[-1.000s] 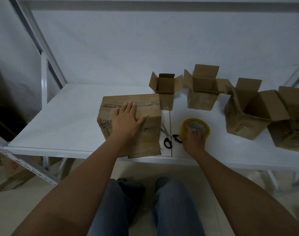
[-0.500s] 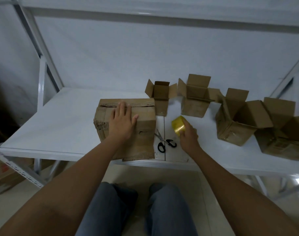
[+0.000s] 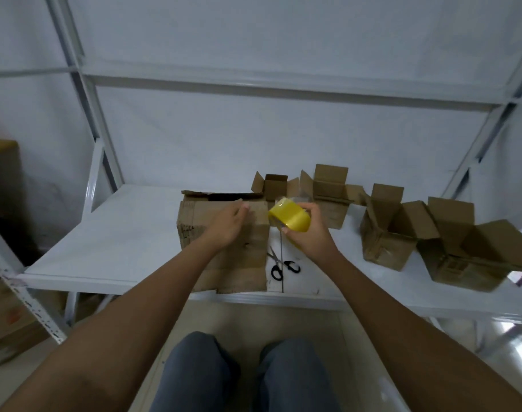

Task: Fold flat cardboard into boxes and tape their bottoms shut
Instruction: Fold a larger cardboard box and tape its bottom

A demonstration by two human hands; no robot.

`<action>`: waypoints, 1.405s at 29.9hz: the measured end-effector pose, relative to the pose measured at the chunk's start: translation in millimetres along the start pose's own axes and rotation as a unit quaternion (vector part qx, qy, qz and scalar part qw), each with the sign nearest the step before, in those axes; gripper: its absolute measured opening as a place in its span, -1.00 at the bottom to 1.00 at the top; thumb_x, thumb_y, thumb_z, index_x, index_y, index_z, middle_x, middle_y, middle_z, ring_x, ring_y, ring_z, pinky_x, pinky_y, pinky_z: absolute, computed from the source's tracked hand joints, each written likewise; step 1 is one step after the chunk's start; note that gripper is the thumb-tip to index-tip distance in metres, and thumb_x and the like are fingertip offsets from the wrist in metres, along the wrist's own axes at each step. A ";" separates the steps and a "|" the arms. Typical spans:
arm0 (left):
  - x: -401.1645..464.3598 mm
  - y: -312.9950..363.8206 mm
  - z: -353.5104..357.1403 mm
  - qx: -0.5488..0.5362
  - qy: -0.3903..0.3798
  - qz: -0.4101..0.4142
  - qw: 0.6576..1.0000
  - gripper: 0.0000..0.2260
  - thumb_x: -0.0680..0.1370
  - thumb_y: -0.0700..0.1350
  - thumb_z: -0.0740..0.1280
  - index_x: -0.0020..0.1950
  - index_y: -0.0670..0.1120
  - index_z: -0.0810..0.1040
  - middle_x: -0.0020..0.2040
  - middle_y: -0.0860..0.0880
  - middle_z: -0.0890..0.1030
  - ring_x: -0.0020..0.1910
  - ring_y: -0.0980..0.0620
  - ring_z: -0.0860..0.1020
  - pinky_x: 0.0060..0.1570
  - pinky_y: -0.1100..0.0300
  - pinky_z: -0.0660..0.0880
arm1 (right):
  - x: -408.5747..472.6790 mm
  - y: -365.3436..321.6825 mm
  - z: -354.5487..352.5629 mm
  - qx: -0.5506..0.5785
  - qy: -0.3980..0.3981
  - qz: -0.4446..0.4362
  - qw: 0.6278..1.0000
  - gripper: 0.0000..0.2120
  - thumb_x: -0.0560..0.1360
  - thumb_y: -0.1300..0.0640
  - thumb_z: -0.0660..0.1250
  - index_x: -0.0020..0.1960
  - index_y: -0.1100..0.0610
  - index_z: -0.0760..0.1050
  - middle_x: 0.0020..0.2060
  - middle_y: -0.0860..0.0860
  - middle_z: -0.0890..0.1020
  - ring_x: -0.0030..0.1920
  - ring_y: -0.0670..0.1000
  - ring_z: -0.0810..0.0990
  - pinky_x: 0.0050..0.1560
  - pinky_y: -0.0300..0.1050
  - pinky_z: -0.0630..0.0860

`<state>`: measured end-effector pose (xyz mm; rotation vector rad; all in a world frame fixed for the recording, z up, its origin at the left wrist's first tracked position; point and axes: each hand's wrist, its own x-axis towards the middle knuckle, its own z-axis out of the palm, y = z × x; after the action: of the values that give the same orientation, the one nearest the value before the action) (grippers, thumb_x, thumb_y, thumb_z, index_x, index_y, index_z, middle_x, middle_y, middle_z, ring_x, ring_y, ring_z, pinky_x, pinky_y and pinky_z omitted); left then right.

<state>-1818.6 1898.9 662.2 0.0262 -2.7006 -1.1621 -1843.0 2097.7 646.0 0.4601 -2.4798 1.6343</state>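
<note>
At frame centre my right hand (image 3: 308, 233) grips the yellow tape roll (image 3: 289, 218); my left hand (image 3: 228, 223), fingers loose, presses the box (image 3: 224, 248). Easing off could let its flaps spring open, skewing the tape.

bare shelf (image 3: 119, 233) left, open boxes (image 3: 384, 233) crowding right (scissors (image 3: 279, 263) between)

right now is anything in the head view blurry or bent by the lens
Head view: dim and soft overall; the left hand over the cardboard box is motion-smeared, the yellow tape roll is sharper, the shelf frame uprights splay outward from wide-angle distortion.
</note>
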 end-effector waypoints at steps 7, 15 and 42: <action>-15.6 36.4 -29.0 -0.207 -0.046 -0.074 0.974 -0.66 0.64 0.10 0.12 0.19 -0.06 0.57 0.30 -0.07 0.51 0.29 -0.05 0.45 0.37 -0.04 0.33 | -18.6 -35.8 6.0 -0.023 -0.099 -0.042 0.994 -0.51 0.42 0.13 0.47 0.21 -0.06 0.28 0.09 -0.08 0.39 0.10 -0.03 0.44 0.02 -0.09 0.49; -27.8 31.4 -48.0 -0.190 0.042 -0.022 0.981 -0.93 0.51 -0.25 0.39 -0.15 -0.12 0.63 -0.15 0.05 0.61 -0.07 0.10 0.56 -0.12 0.36 0.51 | -21.3 -55.5 19.4 -0.044 -0.133 -0.069 0.988 -0.53 0.41 0.06 0.47 0.19 -0.08 0.29 0.18 0.03 0.41 0.09 -0.03 0.44 -0.15 -0.26 0.41; 66.2 -19.8 -95.9 -0.422 0.313 -0.186 0.831 -0.87 0.52 -0.35 0.31 -0.18 -0.17 0.57 -0.24 -0.09 0.56 -0.33 0.04 0.51 -0.27 0.27 0.56 | 143.9 -123.6 58.1 -0.281 -0.238 -0.163 0.916 -0.51 0.46 -0.01 0.42 0.30 -0.04 0.28 0.16 0.11 0.43 0.04 0.09 0.44 -0.07 -0.06 0.45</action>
<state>-1866.4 1810.1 723.9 0.6834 -1.4867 -1.9323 -1935.5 1973.9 770.5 1.2070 -2.8226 0.6864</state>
